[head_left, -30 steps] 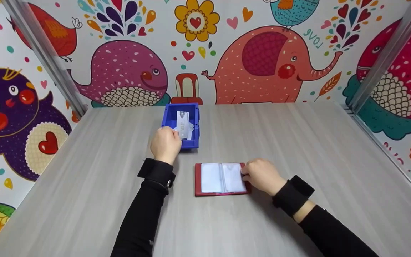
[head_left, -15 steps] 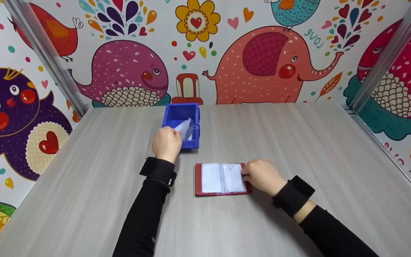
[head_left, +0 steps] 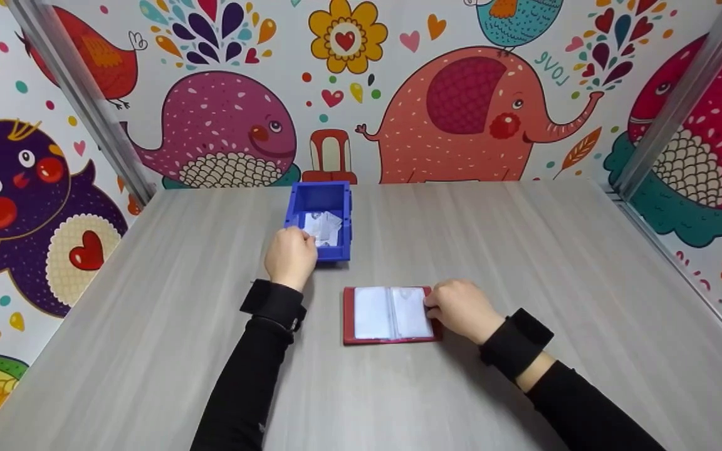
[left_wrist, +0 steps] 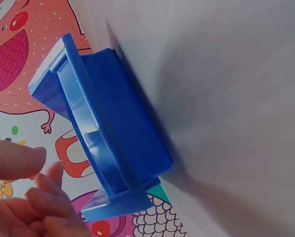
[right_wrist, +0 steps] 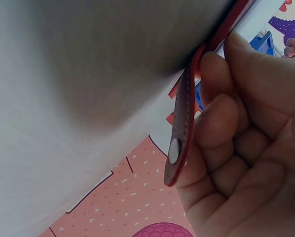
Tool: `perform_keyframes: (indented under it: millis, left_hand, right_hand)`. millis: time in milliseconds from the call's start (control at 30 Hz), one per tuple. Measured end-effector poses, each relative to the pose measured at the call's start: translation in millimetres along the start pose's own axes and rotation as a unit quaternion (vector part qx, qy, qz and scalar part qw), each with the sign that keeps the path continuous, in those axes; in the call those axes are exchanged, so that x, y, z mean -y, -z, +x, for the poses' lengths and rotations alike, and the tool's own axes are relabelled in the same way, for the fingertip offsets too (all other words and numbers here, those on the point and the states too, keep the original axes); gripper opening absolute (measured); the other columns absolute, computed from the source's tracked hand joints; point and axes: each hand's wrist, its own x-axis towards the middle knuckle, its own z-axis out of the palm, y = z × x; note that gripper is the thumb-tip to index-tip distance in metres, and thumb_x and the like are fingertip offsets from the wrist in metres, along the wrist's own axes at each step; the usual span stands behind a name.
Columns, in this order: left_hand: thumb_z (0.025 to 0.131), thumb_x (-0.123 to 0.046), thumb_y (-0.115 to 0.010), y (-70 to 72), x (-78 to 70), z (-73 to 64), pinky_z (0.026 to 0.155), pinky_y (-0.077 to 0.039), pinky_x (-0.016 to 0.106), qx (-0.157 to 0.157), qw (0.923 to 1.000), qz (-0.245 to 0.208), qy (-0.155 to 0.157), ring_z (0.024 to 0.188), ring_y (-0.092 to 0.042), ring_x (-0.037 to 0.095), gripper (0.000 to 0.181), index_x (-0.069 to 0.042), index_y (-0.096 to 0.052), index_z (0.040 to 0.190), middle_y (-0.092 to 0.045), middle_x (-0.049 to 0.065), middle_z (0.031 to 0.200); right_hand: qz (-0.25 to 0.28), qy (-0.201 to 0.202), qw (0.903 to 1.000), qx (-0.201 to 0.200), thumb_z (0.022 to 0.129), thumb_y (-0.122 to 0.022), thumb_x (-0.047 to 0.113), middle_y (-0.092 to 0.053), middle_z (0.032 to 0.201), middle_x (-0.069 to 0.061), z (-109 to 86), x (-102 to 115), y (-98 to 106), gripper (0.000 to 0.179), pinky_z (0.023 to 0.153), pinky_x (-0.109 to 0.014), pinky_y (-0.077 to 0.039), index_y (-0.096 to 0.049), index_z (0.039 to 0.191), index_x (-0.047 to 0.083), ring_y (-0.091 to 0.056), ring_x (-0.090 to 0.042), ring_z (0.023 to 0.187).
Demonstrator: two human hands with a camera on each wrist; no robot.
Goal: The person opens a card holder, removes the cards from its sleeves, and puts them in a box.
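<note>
A blue plastic box (head_left: pixel 334 253) stands toward the back of the table, with several whitish cards (head_left: pixel 328 229) lying loosely inside. My left hand (head_left: pixel 291 255) is over its near left edge. In the left wrist view the thumb and the loosely bent fingers (left_wrist: pixel 51 205) are apart, with nothing visible between them. Nearer to me, a red card holder (head_left: pixel 348 316) lies open, showing clear sleeves. My right hand (head_left: pixel 464 308) pinches its right edge between thumb and index finger. The holder's strap (right_wrist: pixel 181 131), with a metal snap, sticks out beside the curled fingers in the right wrist view.
The wood-grain table (head_left: pixel 167 326) runs back to a wall (head_left: pixel 336 113) printed with cartoon animals. Metal posts (head_left: pixel 85 100) stand at the back corners. Black bands (head_left: pixel 273 305) are worn on both wrists.
The card that stood raised beside my left fingers tipped over and now lies among the others in the box. My left hand shifted only slightly; the right hand and card holder stayed put.
</note>
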Motion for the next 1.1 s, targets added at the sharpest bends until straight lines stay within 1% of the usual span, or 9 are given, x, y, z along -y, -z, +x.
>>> perform_keyframes:
  millis: [233, 433, 633, 867, 1000, 1100]
  left_hand:
    - [0.089, -0.016, -0.068, 2.2, 3.7, -3.2, 0.069, -0.052, 0.048, 0.006, 1.0, 0.002, -0.001, 0.086, -0.067, 0.034, 0.014, -0.004, -0.074, 0.09, -0.071, 0.015, 0.094]
    - [0.088, -0.015, -0.068, 3.3, 7.1, -5.1, 0.069, -0.052, 0.047, 0.004, 0.9999, -0.004, -0.012, 0.083, -0.067, 0.033, 0.013, -0.003, -0.074, 0.086, -0.071, 0.014, 0.09]
    - [0.088, -0.014, -0.068, 4.9, 5.5, -10.6, 0.067, -0.052, 0.047, 0.008, 0.9996, -0.008, -0.026, 0.081, -0.067, 0.033, 0.013, -0.003, -0.073, 0.086, -0.071, 0.013, 0.09]
    - [0.087, -0.014, -0.069, 6.1, 2.1, -17.3, 0.066, -0.053, 0.047, 0.028, 0.9988, -0.007, -0.04, 0.08, -0.068, 0.032, 0.011, -0.004, -0.074, 0.086, -0.072, 0.013, 0.091]
    - [0.088, -0.014, -0.07, 5.5, -0.1, -22.2, 0.068, -0.053, 0.046, 0.042, 0.998, -0.008, -0.046, 0.082, -0.068, 0.031, 0.011, -0.004, -0.074, 0.088, -0.072, 0.012, 0.092]
    - [0.087, -0.014, -0.07, 4.0, -1.5, -26.0, 0.069, -0.053, 0.045, 0.05, 0.9973, -0.008, -0.053, 0.082, -0.068, 0.031, 0.01, -0.005, -0.074, 0.088, -0.072, 0.011, 0.091]
  right_hand:
    - [0.002, 0.003, 1.0, -0.002, 0.072, -0.085, 0.003, -0.057, 0.061, -0.002, -0.8, -0.1, -0.6, 0.021, 0.057, -0.036, -0.048, -0.065, 0.067, 0.009, -0.056, -0.019, 0.058]
    - [0.004, 0.002, 1.0, -0.001, 0.072, -0.084, 0.003, -0.055, 0.06, -0.002, -0.2, -1.4, -1.8, 0.025, 0.056, -0.036, -0.048, -0.062, 0.065, 0.011, -0.055, -0.018, 0.057]
    - [0.007, 0.002, 1.0, 0.0, 0.073, -0.084, 0.004, -0.055, 0.06, -0.001, 0.3, -1.7, -1.4, 0.029, 0.056, -0.036, -0.047, -0.058, 0.062, 0.012, -0.055, -0.018, 0.056]
    - [0.002, -0.004, 1.0, -0.003, 0.071, -0.085, 0.003, -0.052, 0.058, 0.0, -0.3, -1.6, -2.1, 0.03, 0.055, -0.036, -0.045, -0.058, 0.062, 0.013, -0.053, -0.019, 0.055]
    - [0.003, -0.005, 1.0, -0.002, 0.072, -0.084, 0.003, -0.054, 0.059, -0.001, -0.4, -1.0, -1.4, 0.027, 0.055, -0.036, -0.045, -0.06, 0.063, 0.012, -0.054, -0.019, 0.056]
    - [0.001, -0.006, 1.0, 0.002, 0.073, -0.084, 0.003, -0.055, 0.06, -0.002, -0.2, -0.1, -0.4, 0.025, 0.056, -0.036, -0.046, -0.062, 0.065, 0.011, -0.054, -0.019, 0.057]
